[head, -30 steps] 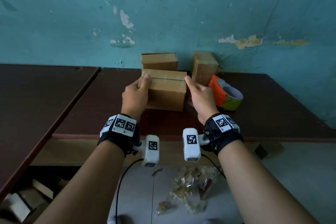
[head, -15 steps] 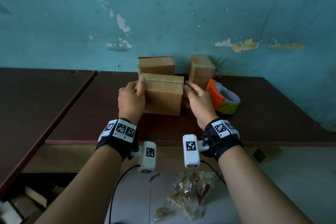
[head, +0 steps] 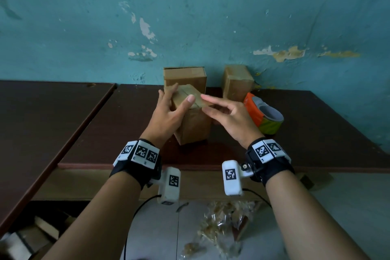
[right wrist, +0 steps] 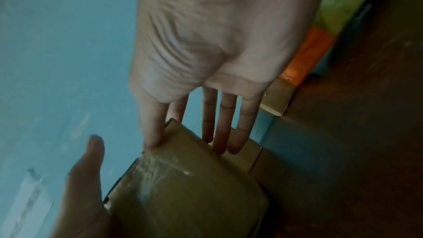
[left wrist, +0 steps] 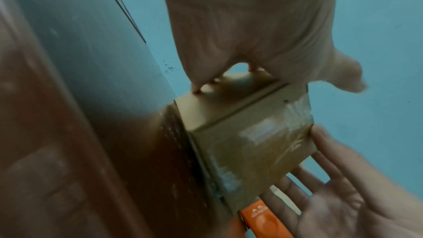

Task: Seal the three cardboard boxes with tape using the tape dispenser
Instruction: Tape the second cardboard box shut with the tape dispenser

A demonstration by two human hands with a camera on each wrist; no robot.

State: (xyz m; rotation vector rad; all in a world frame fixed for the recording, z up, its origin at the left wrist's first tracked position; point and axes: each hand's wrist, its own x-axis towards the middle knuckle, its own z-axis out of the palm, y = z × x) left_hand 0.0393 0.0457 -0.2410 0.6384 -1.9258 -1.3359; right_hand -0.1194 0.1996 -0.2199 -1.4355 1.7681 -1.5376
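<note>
Bare forearms, black wrist straps, checkered white marker blocks, white cameras, black cables

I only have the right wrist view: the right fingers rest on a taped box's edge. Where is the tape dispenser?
Observer: The tape dispenser lies on the table, just right of the right hand, untouched.
Operator: Is the left hand gripping that box?
Observer: Yes. The left hand holds the near box, which stands on end, with its fingers curled over the top's far side.
Operator: And the other boxes?
Observer: Two stand against the wall behind it: the back left box and the back right box.
</note>
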